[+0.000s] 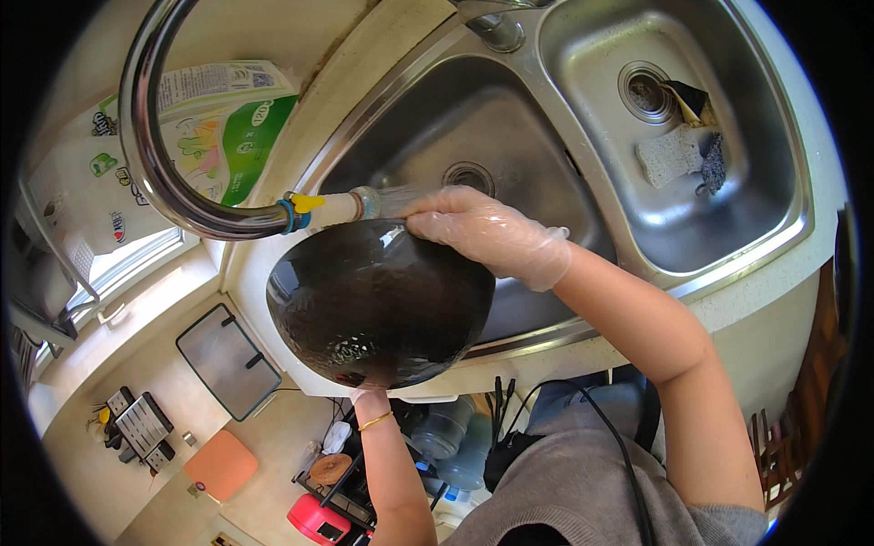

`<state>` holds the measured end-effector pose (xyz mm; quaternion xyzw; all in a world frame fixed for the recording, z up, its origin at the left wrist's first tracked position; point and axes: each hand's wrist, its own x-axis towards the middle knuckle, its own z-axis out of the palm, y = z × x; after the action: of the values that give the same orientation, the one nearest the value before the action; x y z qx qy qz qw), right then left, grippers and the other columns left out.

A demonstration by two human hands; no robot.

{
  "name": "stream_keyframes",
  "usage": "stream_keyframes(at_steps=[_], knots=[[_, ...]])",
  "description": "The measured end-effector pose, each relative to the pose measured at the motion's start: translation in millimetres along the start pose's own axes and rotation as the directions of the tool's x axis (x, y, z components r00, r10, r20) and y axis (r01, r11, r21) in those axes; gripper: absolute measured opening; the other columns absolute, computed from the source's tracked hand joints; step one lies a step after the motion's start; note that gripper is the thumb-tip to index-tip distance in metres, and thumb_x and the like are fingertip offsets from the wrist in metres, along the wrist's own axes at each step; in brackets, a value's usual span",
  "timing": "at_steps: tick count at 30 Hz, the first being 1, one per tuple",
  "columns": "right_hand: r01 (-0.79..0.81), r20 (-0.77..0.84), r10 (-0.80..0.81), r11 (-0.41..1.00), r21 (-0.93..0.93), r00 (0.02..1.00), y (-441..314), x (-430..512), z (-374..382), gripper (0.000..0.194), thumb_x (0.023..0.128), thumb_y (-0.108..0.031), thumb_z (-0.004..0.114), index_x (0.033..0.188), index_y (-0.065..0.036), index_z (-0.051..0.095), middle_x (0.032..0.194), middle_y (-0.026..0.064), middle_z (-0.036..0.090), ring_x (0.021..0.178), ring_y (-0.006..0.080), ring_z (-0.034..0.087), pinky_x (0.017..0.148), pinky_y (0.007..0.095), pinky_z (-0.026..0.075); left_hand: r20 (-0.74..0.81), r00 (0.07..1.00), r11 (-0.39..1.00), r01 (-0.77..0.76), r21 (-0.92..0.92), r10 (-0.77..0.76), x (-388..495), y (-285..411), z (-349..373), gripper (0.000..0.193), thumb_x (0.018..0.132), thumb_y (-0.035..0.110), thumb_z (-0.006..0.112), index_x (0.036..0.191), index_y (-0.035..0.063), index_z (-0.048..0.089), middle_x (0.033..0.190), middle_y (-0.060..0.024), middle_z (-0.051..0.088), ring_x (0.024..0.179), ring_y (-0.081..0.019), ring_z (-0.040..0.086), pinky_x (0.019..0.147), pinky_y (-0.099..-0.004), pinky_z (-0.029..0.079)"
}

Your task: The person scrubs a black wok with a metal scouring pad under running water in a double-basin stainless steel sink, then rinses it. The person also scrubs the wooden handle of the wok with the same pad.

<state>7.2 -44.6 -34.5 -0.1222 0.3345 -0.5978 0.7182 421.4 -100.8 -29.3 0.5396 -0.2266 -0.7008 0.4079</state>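
Note:
A dark, glossy rounded pan or bowl (382, 307) is tilted over the left sink basin (539, 150), its outer side towards me. My right hand (478, 228), in a clear plastic glove, grips its upper rim. Below the vessel, my left hand (369, 394) shows only at the gloved wrist; its fingers are hidden behind the vessel. Water sprays from the faucet nozzle (365, 203) just above the rim, beside my right fingers.
A curved chrome faucet (153, 164) arches at the left, before a large plastic package (232, 143). In the right basin (669, 225) lie a sponge (669, 157) and a dark scouring pad (713, 164). Water jugs (444, 430) stand below the counter.

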Motion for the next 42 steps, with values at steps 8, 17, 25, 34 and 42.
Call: stream_keyframes(at_steps=[8,17,25,34,42], knots=[[0.444,-0.137,-0.576,0.741,-0.503,0.806,101.5,2.6,-38.6,0.036,0.106,-0.027,0.061,0.132,-0.003,0.065,0.134,0.0143,0.064,0.127,0.0239,0.058,0.108,0.0380,0.047,-0.128,0.974,0.982,-0.188,0.010,0.188,-14.5,-1.5,50.2,0.050,0.109,0.044,0.049,0.142,0.0071,0.056,0.144,-0.0128,0.058,0.130,-0.0309,0.056,0.114,-0.0455,0.045],[-0.145,-0.270,0.281,0.891,0.430,0.921,42.7,-27.9,-27.3,0.027,0.091,-0.016,0.061,0.111,-0.001,0.072,0.109,0.0119,0.072,0.100,0.0232,0.070,0.092,0.0416,0.059,0.189,0.763,0.750,-0.645,0.146,0.618,-30.0,33.4,114.9,0.039,0.104,0.030,0.047,0.068,0.0158,0.041,0.049,-0.0004,0.040,0.060,-0.0150,0.039,0.065,-0.0330,0.035],[-0.643,-0.238,0.658,0.751,0.150,0.714,38.6,-11.4,-67.4,0.047,0.083,0.003,0.058,0.129,-0.004,0.064,0.117,0.0144,0.071,0.102,0.0245,0.071,0.085,0.0358,0.063,0.251,0.767,0.706,-0.641,0.301,0.590,-41.2,48.2,137.1,0.047,0.105,0.035,0.045,0.129,-0.0019,0.062,0.141,-0.0172,0.060,0.133,-0.0273,0.052,0.119,-0.0399,0.033],[-0.147,-0.168,0.106,0.955,-0.256,0.980,8.0,-33.3,-30.0,0.069,0.081,0.008,0.062,0.149,-0.002,0.055,0.143,0.0110,0.063,0.134,0.0244,0.056,0.115,0.0356,0.042,-0.132,0.990,0.994,-0.058,-0.088,0.046,2.7,4.0,28.5,0.049,0.100,0.035,0.073,0.141,0.0088,0.062,0.133,-0.0056,0.069,0.123,-0.0242,0.063,0.110,-0.0414,0.051],[-0.205,-0.321,0.011,0.788,-0.580,0.947,-63.2,-51.6,62.8,0.084,0.079,0.003,0.058,0.162,-0.008,0.045,0.152,0.0049,0.056,0.138,0.0188,0.050,0.119,0.0310,0.034,0.093,0.992,0.944,0.111,-0.309,-0.087,52.7,-42.5,26.3,0.047,0.102,0.042,0.066,0.133,0.0074,0.067,0.125,-0.0091,0.075,0.108,-0.0240,0.074,0.097,-0.0404,0.062]])
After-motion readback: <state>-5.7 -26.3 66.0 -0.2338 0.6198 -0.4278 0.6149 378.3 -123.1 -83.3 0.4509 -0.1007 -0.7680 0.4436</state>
